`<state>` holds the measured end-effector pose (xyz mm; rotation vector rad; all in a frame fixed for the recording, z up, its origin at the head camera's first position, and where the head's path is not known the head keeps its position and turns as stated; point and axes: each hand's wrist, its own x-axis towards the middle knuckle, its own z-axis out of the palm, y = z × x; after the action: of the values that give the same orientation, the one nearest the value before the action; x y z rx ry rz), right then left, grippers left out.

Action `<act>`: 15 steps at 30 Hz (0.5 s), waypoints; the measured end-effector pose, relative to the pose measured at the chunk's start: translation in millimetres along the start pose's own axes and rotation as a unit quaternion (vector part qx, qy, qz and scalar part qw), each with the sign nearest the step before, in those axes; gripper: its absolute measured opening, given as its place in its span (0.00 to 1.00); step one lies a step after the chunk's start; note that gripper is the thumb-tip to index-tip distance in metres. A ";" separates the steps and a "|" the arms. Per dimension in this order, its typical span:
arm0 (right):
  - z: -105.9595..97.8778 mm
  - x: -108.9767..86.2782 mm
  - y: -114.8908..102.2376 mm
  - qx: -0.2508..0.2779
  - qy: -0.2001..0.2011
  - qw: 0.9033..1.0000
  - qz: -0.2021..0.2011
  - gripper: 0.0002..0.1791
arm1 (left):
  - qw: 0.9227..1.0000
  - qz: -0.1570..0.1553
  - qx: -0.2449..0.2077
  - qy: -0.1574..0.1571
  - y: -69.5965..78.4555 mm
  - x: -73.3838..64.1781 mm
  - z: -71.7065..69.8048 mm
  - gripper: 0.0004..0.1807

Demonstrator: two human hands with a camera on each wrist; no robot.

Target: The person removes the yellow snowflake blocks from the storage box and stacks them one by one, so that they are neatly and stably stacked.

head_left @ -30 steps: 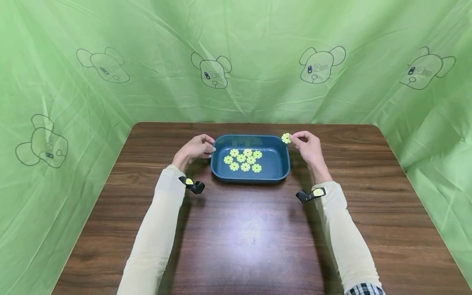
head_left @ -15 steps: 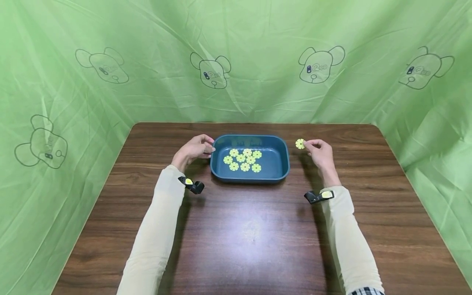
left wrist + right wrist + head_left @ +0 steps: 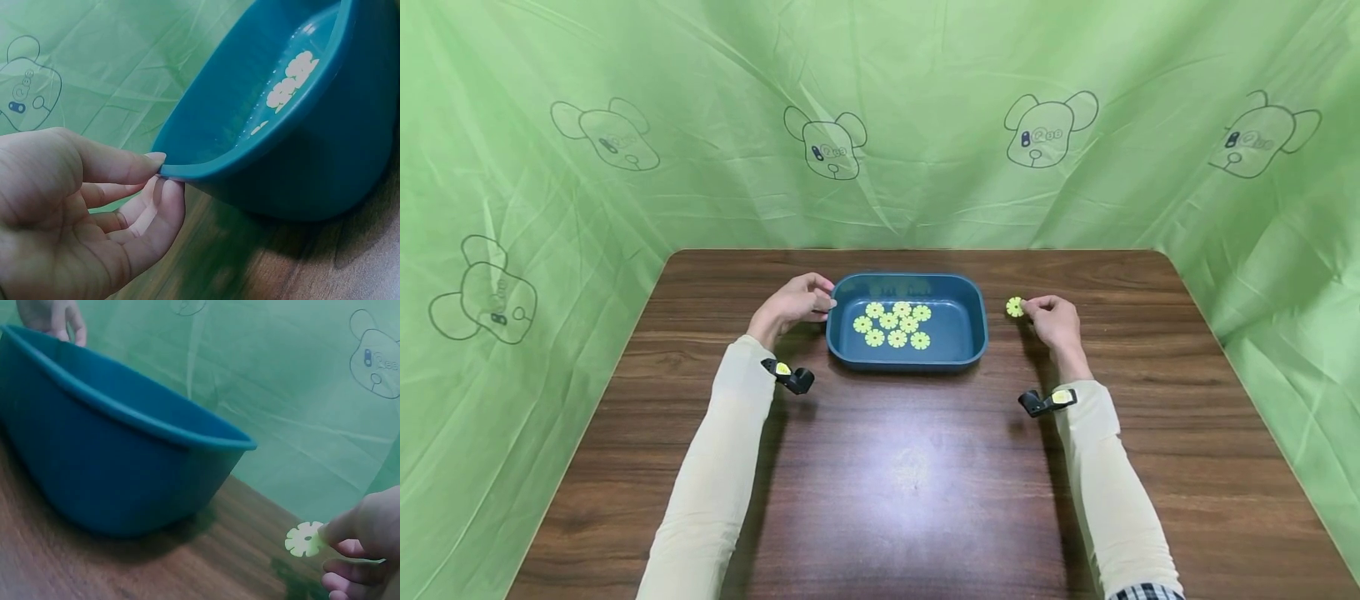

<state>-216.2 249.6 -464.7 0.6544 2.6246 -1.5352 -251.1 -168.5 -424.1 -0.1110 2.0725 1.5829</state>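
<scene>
A dark teal rectangular basin (image 3: 907, 364) stands on the table, with several yellow notched flower-shaped discs (image 3: 897, 338) lying on its floor. My left hand (image 3: 793, 306) pinches the basin's left rim between thumb and fingers, which the left wrist view shows close up. To the right of the basin, my right hand (image 3: 1057, 323) holds one yellow notched disc (image 3: 1014, 307) by its edge between thumb and finger. In the right wrist view that disc (image 3: 304, 539) is apart from the basin and looks slightly above the tabletop.
The brown wooden table (image 3: 910, 467) is bordered at the back and sides by a green curtain (image 3: 925, 200) printed with bear-like heads. Each wrist wears a small black camera mount (image 3: 788, 376) over a cream sleeve.
My right hand has moved right, away from the basin's right rim, and then lower toward the table, still pinching the disc. The left hand has stayed at the rim.
</scene>
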 end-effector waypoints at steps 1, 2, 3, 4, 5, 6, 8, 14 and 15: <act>0.9 0.0 0.8 -0.018 0.003 1.000 -0.001 0.18 | 1.000 0.000 0.000 -0.001 0.1 -0.1 0.0 0.25; 1.6 -0.1 1.3 -0.033 0.003 0.999 -0.001 0.19 | 1.000 0.000 0.001 -0.001 0.0 0.0 -0.1 0.25; 2.3 -0.2 1.8 -0.043 0.003 0.999 -0.001 0.19 | 1.000 0.000 0.002 0.000 0.2 -0.1 0.1 0.25; 3.0 -0.6 2.1 -0.054 0.006 0.999 -0.004 0.19 | 1.000 0.001 0.004 0.001 0.3 -0.3 0.3 0.25; 3.7 -0.9 2.3 -0.064 0.009 0.998 -0.007 0.19 | 1.000 0.003 0.005 0.003 0.3 -0.2 0.6 0.25; 4.4 -1.1 2.4 -0.072 0.011 0.997 -0.010 0.19 | 1.000 0.004 0.006 0.004 0.1 -0.1 0.6 0.24; 5.8 -0.9 3.2 -0.083 0.016 0.996 -0.017 0.18 | 1.000 0.006 0.006 0.007 -0.4 0.1 0.6 0.23; 8.4 2.2 8.0 -0.112 0.041 0.992 -0.036 0.17 | 1.000 0.011 0.008 0.010 -1.6 0.1 0.9 0.22; 8.5 3.0 8.9 -0.116 0.043 0.992 -0.037 0.16 | 1.000 0.010 0.009 0.010 -1.8 0.1 0.8 0.22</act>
<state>-217.1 247.3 -477.1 0.6233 2.8617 -1.2154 -250.1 -168.3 -425.9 -0.1002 2.1097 1.5818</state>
